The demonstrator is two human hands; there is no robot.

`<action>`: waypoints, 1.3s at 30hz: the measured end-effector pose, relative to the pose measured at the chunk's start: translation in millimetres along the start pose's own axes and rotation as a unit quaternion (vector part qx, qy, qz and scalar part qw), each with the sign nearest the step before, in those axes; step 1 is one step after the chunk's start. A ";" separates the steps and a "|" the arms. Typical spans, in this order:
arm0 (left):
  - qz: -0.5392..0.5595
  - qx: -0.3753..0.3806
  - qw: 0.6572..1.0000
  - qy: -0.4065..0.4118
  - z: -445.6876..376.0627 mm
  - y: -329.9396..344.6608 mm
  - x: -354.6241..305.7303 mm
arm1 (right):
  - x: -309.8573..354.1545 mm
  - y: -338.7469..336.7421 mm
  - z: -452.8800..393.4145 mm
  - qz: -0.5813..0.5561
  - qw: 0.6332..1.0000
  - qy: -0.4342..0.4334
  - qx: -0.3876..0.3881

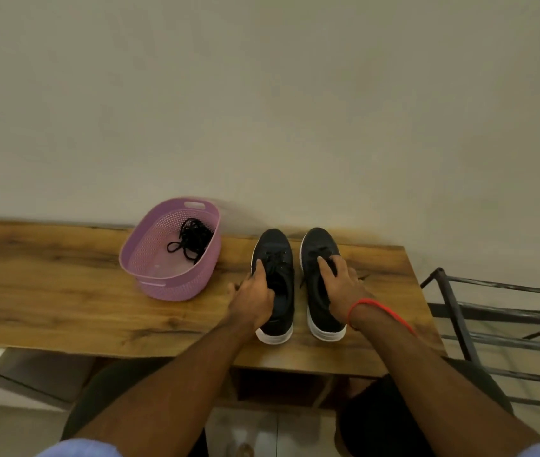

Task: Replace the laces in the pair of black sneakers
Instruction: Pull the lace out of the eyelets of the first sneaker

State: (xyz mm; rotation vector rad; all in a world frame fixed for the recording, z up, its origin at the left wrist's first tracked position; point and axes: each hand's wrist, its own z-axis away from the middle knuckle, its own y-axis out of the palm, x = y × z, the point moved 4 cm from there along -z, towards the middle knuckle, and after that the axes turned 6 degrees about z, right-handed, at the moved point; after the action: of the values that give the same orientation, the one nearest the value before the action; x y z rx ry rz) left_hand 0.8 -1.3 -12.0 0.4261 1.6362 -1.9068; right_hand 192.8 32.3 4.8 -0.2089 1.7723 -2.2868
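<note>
Two black sneakers with white soles stand side by side, toes pointing toward the wall, at the right of centre of the frame on a wooden table (64, 291). Both are laced. The left sneaker (278, 275) has the left hand (255, 298) on its outer side, fingers curled around the collar with the index finger lying along the edge near the laces. The right sneaker (319, 258) has the right hand (339, 282) resting over its opening and tongue, fingers spread and bent down onto the upper; whether they pinch a lace I cannot tell. A red thread band (374, 306) circles the right wrist.

Left of the shoes, at the centre left of the frame, sits a pink perforated basket (150, 258) with handle slots, tilted slightly, apart from the left sneaker. Inside it, toward its far right side, lies a loose tangle of black laces (193, 240); the rest of its floor is bare.

At the right edge of the frame, beside the table, stands a dark metal rack (492, 318).
</note>
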 end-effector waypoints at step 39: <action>0.018 0.198 0.980 -0.027 -23.6 -27.1 62.4 | 88.6 -7.9 -42.1 -0.204 0.954 -0.197 -0.097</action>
State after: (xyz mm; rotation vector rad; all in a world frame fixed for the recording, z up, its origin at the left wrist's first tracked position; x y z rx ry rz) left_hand -67.6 9.8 -32.0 0.5518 1.2001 -2.1987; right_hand 96.0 49.1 -1.3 -1.0776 1.8565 -2.1042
